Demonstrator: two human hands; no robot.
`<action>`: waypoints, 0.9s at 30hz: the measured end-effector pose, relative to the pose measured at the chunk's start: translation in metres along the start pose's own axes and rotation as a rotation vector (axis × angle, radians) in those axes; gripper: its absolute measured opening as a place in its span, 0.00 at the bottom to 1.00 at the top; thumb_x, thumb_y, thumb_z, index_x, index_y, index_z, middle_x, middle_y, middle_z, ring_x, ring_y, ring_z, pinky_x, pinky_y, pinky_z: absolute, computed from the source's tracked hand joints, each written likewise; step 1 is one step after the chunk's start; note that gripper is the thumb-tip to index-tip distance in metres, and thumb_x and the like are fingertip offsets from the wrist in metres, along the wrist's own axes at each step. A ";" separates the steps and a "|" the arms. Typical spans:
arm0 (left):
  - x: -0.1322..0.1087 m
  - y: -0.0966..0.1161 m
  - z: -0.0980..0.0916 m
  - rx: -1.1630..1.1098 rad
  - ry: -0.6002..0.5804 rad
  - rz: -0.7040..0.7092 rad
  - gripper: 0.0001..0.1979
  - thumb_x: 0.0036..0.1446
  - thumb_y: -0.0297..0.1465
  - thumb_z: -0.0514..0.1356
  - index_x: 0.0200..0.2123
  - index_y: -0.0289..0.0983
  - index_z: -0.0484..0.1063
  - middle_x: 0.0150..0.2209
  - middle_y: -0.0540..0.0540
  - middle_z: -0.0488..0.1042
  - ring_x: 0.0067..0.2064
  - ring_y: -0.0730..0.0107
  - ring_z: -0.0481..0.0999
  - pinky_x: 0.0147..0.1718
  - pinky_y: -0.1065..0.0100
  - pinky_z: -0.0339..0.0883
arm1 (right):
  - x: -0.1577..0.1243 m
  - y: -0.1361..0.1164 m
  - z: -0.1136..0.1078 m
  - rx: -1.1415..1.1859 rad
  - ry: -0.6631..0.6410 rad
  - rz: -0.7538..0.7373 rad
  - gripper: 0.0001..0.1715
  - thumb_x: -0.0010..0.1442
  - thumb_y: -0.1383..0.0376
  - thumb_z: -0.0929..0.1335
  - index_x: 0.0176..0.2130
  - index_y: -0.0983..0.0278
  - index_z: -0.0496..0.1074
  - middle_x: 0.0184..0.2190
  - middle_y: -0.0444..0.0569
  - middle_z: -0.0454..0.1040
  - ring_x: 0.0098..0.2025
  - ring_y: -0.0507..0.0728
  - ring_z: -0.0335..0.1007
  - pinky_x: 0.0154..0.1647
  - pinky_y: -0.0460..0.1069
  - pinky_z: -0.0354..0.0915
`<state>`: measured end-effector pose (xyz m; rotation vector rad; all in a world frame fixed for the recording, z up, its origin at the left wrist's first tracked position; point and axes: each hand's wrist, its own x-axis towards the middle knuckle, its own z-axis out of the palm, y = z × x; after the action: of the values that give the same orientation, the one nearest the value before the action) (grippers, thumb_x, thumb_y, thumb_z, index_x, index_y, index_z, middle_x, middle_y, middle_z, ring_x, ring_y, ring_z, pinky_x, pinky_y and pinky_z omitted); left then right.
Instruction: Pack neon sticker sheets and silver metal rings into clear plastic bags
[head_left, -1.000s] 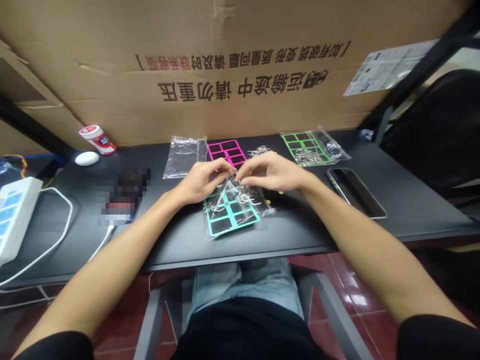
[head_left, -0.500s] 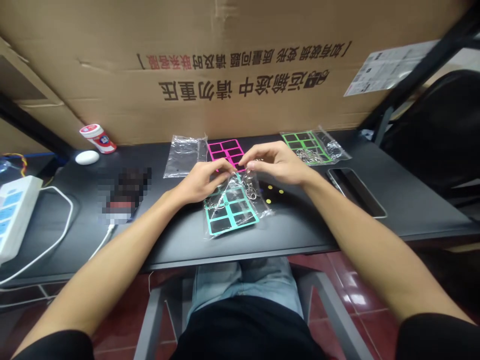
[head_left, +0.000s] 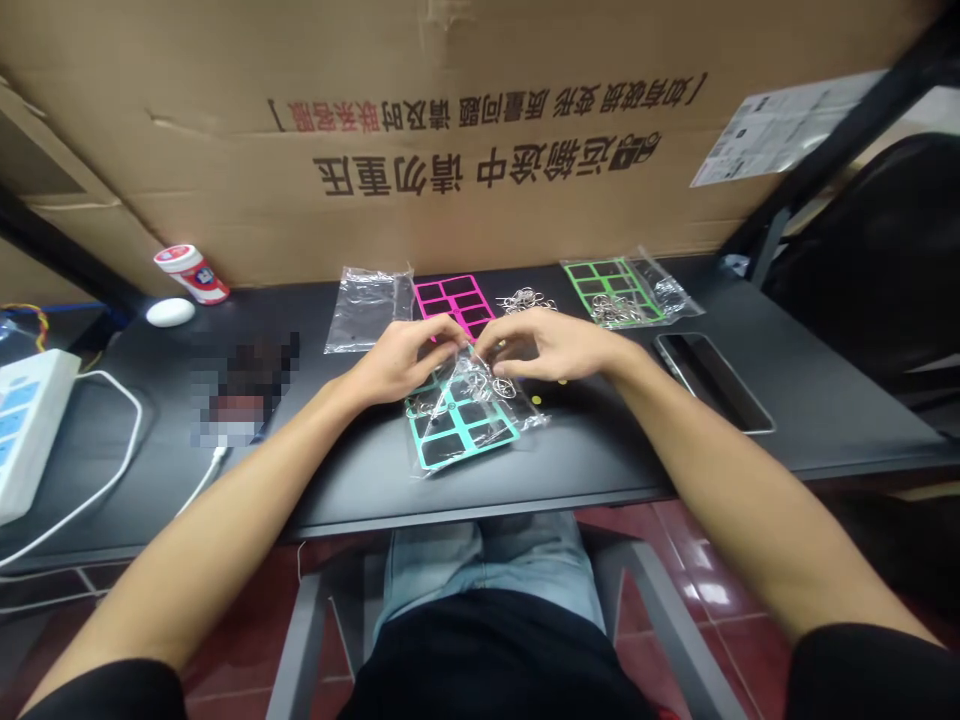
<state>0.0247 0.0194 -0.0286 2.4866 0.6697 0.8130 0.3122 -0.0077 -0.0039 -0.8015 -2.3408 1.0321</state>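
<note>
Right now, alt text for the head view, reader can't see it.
A bare left hand and right hand work at a clear plastic bag holding a teal grid-shaped sheet and silver metal rings on a black desk. Behind lie a magenta grid sheet and a green grid sheet, against a brown cardboard box.

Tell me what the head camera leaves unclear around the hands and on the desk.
All in the head view:
What the left hand and right hand pinch: hidden by their fingers.
Upper part of the teal sheet: hidden by the hands.
Pixelated object: blurred out.
Printed paper: text too small.
Power strip: cut off by left edge.
</note>
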 end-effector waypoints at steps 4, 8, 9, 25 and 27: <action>0.000 0.001 0.000 -0.001 0.001 -0.003 0.09 0.77 0.33 0.61 0.52 0.39 0.80 0.50 0.44 0.87 0.50 0.64 0.87 0.52 0.63 0.78 | -0.003 0.000 -0.008 -0.049 -0.061 0.071 0.22 0.57 0.57 0.80 0.50 0.60 0.85 0.50 0.51 0.85 0.46 0.60 0.81 0.47 0.53 0.76; 0.000 0.002 0.000 -0.007 -0.017 -0.012 0.09 0.77 0.33 0.60 0.53 0.40 0.80 0.52 0.44 0.87 0.52 0.64 0.87 0.54 0.62 0.78 | -0.001 0.005 -0.011 -0.190 -0.178 0.218 0.23 0.54 0.52 0.83 0.45 0.61 0.85 0.34 0.47 0.83 0.36 0.58 0.78 0.38 0.52 0.72; 0.000 0.002 0.000 -0.010 -0.022 -0.014 0.09 0.77 0.34 0.60 0.53 0.40 0.80 0.52 0.44 0.87 0.52 0.64 0.87 0.54 0.62 0.78 | 0.000 0.006 -0.010 -0.197 -0.201 0.233 0.21 0.55 0.52 0.82 0.43 0.62 0.85 0.32 0.46 0.83 0.34 0.58 0.78 0.37 0.52 0.71; 0.001 0.002 -0.001 0.007 -0.010 -0.005 0.08 0.77 0.32 0.61 0.52 0.40 0.80 0.51 0.45 0.87 0.51 0.65 0.87 0.53 0.63 0.78 | -0.004 0.004 -0.014 0.195 -0.062 0.222 0.15 0.59 0.58 0.81 0.46 0.61 0.86 0.39 0.48 0.89 0.41 0.59 0.87 0.43 0.53 0.81; 0.001 0.002 -0.001 0.003 -0.011 -0.002 0.08 0.77 0.33 0.61 0.53 0.40 0.80 0.51 0.45 0.87 0.51 0.64 0.87 0.53 0.63 0.78 | -0.004 0.005 -0.014 0.201 -0.079 0.227 0.16 0.59 0.59 0.81 0.46 0.61 0.86 0.39 0.48 0.89 0.42 0.59 0.87 0.44 0.53 0.82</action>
<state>0.0255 0.0184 -0.0262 2.4912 0.6700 0.7969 0.3254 -0.0002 0.0004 -0.9788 -2.2005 1.3924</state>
